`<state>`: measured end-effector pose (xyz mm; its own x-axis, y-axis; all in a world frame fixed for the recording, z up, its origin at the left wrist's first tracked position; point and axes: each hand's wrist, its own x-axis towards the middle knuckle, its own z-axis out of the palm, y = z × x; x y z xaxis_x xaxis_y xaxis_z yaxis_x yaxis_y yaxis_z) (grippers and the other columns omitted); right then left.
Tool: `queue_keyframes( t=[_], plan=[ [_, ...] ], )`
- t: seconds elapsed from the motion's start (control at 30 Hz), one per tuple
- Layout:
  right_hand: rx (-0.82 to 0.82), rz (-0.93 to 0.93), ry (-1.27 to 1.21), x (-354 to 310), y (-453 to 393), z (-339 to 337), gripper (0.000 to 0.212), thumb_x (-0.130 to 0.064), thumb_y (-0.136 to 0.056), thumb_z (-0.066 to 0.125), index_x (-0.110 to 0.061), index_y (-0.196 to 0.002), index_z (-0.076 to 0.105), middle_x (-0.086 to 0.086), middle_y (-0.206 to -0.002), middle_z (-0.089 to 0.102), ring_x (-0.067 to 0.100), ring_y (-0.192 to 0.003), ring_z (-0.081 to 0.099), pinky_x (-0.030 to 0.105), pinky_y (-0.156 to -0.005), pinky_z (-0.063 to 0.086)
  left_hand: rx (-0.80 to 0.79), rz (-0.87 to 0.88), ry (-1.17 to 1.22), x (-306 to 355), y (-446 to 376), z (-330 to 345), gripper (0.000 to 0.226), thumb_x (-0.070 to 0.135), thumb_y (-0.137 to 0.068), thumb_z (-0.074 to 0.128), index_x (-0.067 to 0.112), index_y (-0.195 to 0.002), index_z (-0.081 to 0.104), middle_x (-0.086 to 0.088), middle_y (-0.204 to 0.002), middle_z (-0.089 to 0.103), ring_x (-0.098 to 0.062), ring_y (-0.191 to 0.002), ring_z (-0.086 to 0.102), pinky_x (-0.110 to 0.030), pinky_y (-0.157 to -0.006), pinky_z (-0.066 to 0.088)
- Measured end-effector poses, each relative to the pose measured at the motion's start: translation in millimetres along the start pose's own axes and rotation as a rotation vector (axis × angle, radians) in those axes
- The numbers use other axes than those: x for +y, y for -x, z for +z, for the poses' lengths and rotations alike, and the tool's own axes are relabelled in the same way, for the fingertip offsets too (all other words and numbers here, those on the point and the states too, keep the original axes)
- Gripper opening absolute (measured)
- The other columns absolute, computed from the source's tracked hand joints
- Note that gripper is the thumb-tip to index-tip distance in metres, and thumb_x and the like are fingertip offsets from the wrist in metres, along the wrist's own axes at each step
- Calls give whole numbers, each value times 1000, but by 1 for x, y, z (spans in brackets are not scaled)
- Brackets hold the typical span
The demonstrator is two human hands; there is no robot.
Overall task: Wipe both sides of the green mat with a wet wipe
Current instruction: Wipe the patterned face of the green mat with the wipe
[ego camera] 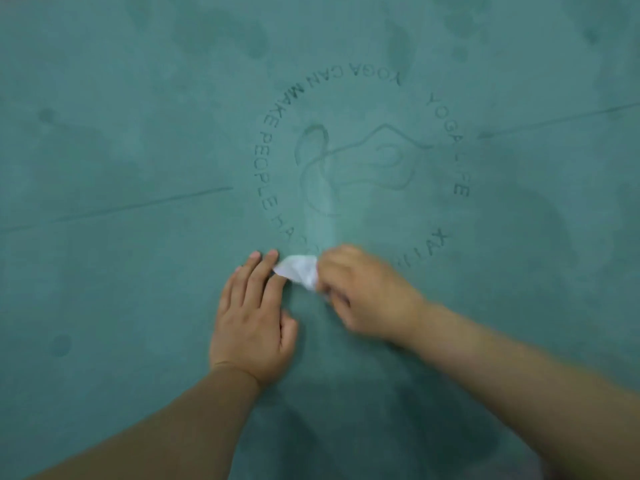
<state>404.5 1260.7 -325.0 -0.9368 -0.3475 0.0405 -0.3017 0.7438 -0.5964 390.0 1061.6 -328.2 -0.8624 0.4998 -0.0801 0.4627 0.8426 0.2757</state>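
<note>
The green mat fills the whole view, and the circular logo pressed into it serves as the landmark. Left of the logo a thin straight line runs across the mat. Just below the logo's lower rim, the left hand lies flat on the mat, fingers straight and close together, fingertips touching the wet wipe. Right of it, the blurred right hand grips the crumpled white wipe, fingers curled round it, on the logo's bottom lettering.
</note>
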Motion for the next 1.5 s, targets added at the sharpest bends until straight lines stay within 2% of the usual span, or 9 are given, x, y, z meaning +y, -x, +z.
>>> queue_keyframes(
  t=[0.07,0.17,0.27,0.47,0.53,0.7,0.83,1.13,1.5],
  plan=[
    [-420,-154,-32,-19,75,18,13,-7,-86,40,-11,-94,50,16,-91,52,29,-86,51,41,-84,49,-7,-7,10,1,1,0,61,25,-77,40,7,-134,52,-14,-146,48,-30,-139,34,-38,-120,14],
    [-482,-273,-502,-25,122,10,13,-35,-91,51,-30,-79,55,-14,-84,50,-5,-81,49,11,-85,40,-6,-8,6,2,0,-2,61,26,-78,40,6,-134,53,-14,-146,48,-30,-139,34,-38,-120,13],
    [-302,-603,-78,6,40,-13,16,-19,-95,52,-13,-84,63,-7,-91,62,9,-78,55,18,-74,49,-18,-12,7,2,0,-2,61,26,-80,40,6,-135,54,-14,-146,48,-30,-140,34,-39,-120,14],
    [337,444,228,85,-113,-73,10,-5,-85,50,-2,-86,60,16,-95,57,35,-89,55,37,-72,43,-28,-16,-2,2,1,-1,61,27,-81,39,7,-137,53,-12,-147,47,-29,-141,33,-40,-121,15],
    [345,384,179,56,-67,-46,5,1,-79,55,-1,-81,58,18,-87,57,34,-82,53,40,-70,45,-33,-15,-1,1,2,-1,61,27,-81,40,7,-137,53,-13,-147,47,-30,-141,34,-40,-121,15],
    [-621,-51,-40,-24,115,-5,19,-20,-89,49,-8,-97,61,12,-101,59,21,-94,48,33,-84,46,-44,-24,9,1,1,-1,61,26,-80,40,5,-136,54,-14,-146,48,-31,-140,34,-40,-121,14],
    [-877,-408,-102,4,90,-33,33,-26,-97,35,-2,-89,56,19,-93,57,33,-87,55,46,-80,47,-51,-28,1,2,1,-2,62,27,-80,39,6,-136,54,-14,-147,47,-30,-140,33,-38,-122,12],
    [410,462,282,90,-66,-62,14,-11,-90,51,-3,-95,61,14,-96,56,30,-88,52,30,-76,41,-29,-19,-4,2,1,-1,61,26,-80,40,5,-136,55,-14,-146,48,-30,-140,33,-38,-122,13],
    [208,386,274,-30,161,-4,22,-22,-94,34,-22,-90,55,4,-81,64,21,-77,55,30,-73,35,-11,-24,1,3,0,-2,61,26,-79,40,4,-134,54,-17,-144,49,-34,-138,35,-40,-119,14]
  ],
)
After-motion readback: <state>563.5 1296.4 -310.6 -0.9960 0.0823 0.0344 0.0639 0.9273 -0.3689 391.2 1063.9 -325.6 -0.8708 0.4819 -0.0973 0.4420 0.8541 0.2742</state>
